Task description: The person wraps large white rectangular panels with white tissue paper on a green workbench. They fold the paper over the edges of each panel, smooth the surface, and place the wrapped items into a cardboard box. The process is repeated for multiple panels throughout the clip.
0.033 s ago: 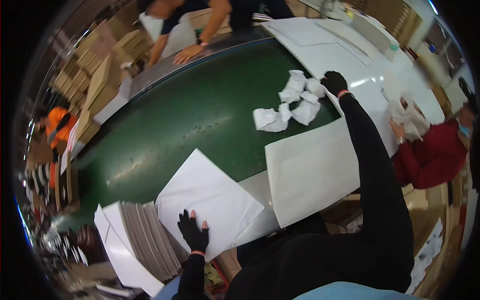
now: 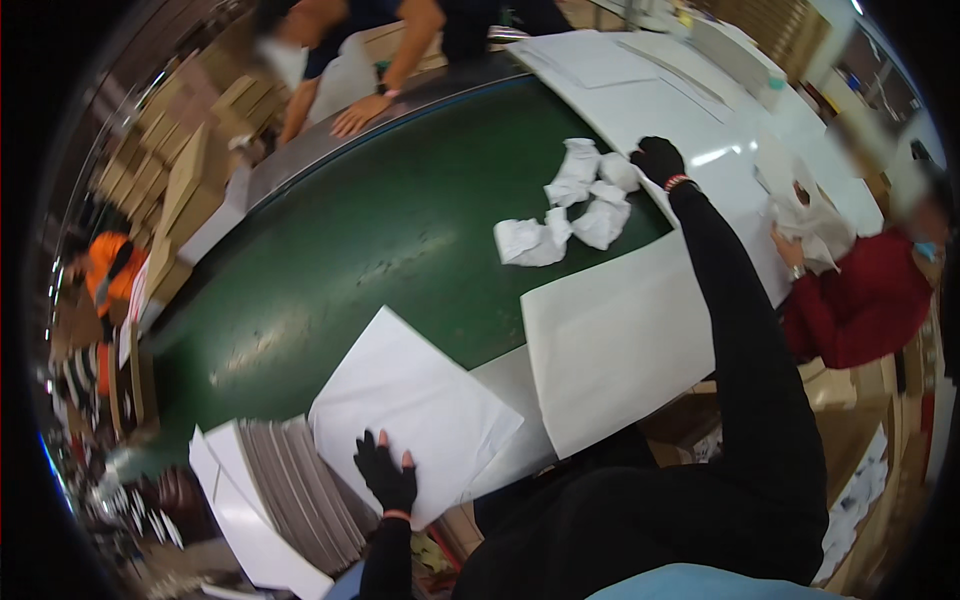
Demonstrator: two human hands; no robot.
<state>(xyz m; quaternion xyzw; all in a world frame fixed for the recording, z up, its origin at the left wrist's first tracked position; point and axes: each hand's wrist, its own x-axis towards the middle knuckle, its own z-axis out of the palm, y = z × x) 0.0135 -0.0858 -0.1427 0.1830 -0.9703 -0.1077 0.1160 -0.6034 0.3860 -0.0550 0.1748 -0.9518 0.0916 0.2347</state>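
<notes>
My left hand (image 2: 386, 475), in a black fingerless glove, lies flat with fingers spread on white paper sheets (image 2: 400, 390). These sheets rest at the belt's near edge, beside a thick leaning stack of grey-edged boards or sheets (image 2: 295, 485). My right arm reaches far forward. My right hand (image 2: 659, 162), also gloved in black, is curled at the edge of the white table; what its fingers hold, if anything, is hidden. Just left of it several crumpled white paper wads (image 2: 572, 205) sit on the green conveyor belt (image 2: 400, 220). An off-white sheet (image 2: 615, 345) lies below my right forearm.
A person leans on the belt's far metal rim (image 2: 290, 165). At right, someone in a red sleeve (image 2: 850, 305) handles white paper beside the white table (image 2: 600, 75). Cardboard boxes (image 2: 195, 185) line the far left, where a person in orange (image 2: 110, 265) stands.
The whole view has shifted slightly, so most things sit a little further left. Both my hands keep their places on the paper and at the table edge.
</notes>
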